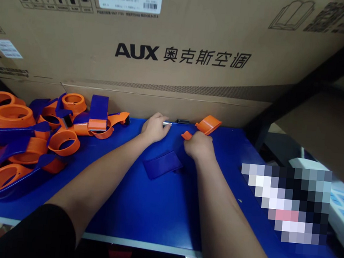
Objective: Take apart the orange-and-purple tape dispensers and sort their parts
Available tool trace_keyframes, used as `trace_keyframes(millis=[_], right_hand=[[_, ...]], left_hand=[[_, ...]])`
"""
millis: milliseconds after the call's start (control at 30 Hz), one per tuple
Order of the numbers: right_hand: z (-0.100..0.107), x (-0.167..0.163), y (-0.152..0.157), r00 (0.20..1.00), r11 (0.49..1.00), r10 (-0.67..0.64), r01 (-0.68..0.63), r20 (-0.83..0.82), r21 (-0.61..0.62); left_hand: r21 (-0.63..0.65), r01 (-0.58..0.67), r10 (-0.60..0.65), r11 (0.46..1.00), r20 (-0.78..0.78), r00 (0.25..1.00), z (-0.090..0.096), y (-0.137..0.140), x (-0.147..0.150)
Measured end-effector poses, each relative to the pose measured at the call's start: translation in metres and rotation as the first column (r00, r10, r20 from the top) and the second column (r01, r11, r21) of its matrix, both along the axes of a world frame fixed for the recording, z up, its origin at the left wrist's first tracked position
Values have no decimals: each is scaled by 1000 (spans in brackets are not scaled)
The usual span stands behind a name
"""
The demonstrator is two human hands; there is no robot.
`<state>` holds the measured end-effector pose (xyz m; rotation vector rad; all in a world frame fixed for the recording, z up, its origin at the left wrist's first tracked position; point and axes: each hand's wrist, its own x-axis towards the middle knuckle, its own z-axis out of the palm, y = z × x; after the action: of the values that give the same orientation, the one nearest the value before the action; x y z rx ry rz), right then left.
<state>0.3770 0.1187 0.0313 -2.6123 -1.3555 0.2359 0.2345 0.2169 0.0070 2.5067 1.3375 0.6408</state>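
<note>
My right hand [199, 144] is closed around an orange plastic tape-dispenser part [209, 124], whose curved end sticks out beyond the fingers. Near the back edge, my left hand [156, 128] has thumb and forefinger on either side of a small silvery piece [167, 124], which the hand partly covers. Between the hands and farther back lies a small black piece [182, 121]. A flat dark-blue plastic part [162, 165] rests on the blue tabletop [156, 208], between my forearms.
Several orange-and-blue tape dispensers [13, 116] are piled at the left. A large cardboard box [182, 77] stands along the back. To the right are a dark metal post [262, 133], a white object with blue patches [341, 206] and a pixelated area.
</note>
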Motion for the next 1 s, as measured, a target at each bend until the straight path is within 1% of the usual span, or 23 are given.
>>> trace_keyframes(millis=[67, 133, 167, 200, 267, 300, 367, 433, 533, 600, 667, 767, 833, 933, 1000], right_hand=[[0, 0, -1, 1000, 1000, -15, 15, -15, 5], [1, 0, -2, 999, 999, -31, 31, -34, 9], [1, 0, -2, 998, 999, -37, 37, -43, 11], [2, 0, -3, 998, 999, -40, 41, -51, 12], [4, -1, -4, 997, 999, -40, 41, -61, 18], [4, -2, -5, 997, 999, -37, 39, -63, 22], [6, -3, -7, 998, 999, -28, 31, -58, 40], [5, -3, -8, 998, 998, -27, 31, -58, 62], [3, 0, -7, 998, 997, -31, 35, -60, 66], [1, 2, -6, 998, 998, -29, 32, -59, 49], [-1, 5, -4, 998, 999, -34, 36, -61, 33], [-2, 6, -1, 996, 998, -52, 54, -66, 19], [-3, 6, 0, 996, 998, -59, 60, -64, 24], [-5, 5, 0, 997, 997, -64, 67, -51, 48], [-7, 5, 0, 997, 995, -69, 72, -47, 65]], left_hand=[[-5, 34, -33, 999, 51, 998, 7, -24, -10], [-2, 140, -139, 990, 87, 986, 14, -59, -27], [12, 213, -214, 977, 49, 976, 18, -79, -38], [26, 256, -256, 966, -19, 967, 20, -98, -48], [34, 262, -254, 964, -156, 955, 21, -131, -66], [31, 253, -240, 967, -215, 946, 20, -143, -73], [25, 223, -205, 975, -305, 930, 15, -156, -80], [26, 207, -186, 978, -348, 919, 9, -157, -81], [38, 215, -187, 976, -361, 914, 2, -148, -80], [50, 213, -181, 976, -363, 914, 1, -141, -81], [69, 184, -147, 981, -363, 920, 1, -133, -84], [97, 95, -54, 991, -363, 930, 4, -117, -87], [107, 2, 39, 994, -375, 926, 7, -103, -84], [101, -159, 186, 982, -384, 904, 9, -81, -72], [97, -231, 250, 968, -375, 893, 8, -67, -60]])
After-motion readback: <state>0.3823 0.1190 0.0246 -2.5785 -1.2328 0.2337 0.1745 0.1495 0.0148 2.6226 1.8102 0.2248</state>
